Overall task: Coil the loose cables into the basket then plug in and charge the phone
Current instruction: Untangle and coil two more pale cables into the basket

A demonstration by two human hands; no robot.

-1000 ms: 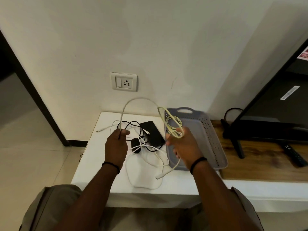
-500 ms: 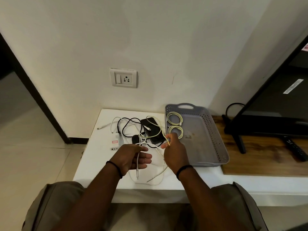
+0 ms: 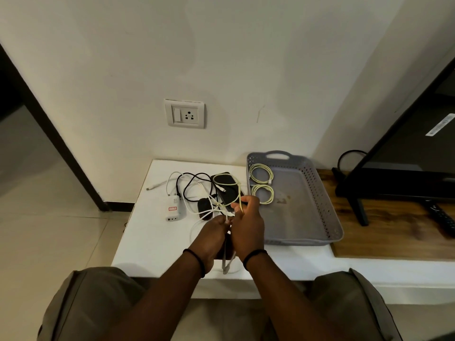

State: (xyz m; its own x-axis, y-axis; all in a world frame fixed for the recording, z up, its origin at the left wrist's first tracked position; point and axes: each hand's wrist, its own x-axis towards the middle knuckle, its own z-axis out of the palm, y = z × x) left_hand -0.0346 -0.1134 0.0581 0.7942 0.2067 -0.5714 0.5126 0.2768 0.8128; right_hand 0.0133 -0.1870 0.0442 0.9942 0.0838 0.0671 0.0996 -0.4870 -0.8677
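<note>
A grey perforated basket [image 3: 320, 200] sits on the white table [image 3: 147, 232], with two coiled pale yellow cables [image 3: 261, 184] lying at its far left end. A black phone [image 3: 225, 190] lies left of the basket under a tangle of white and black cables [image 3: 194, 188]. My left hand [image 3: 213, 236] and right hand [image 3: 247, 222] are close together over the table's front. The right hand pinches a pale yellow cable [image 3: 231, 183] that loops over the phone. The left hand holds a white cable end [image 3: 227, 217]. A white charger adapter [image 3: 173, 209] lies at the left.
A wall socket with switch [image 3: 184, 114] is on the wall above the table. A TV [image 3: 406, 148] on a black stand sits on a wooden board [image 3: 394, 227] to the right, with a remote [image 3: 442, 217] beside it. My knees are below the table's front edge.
A second yellow coil now lies in the basket. Both hands dropped to the table and came together; my left hand closed on a white cable, my right took a loose yellow cable.
</note>
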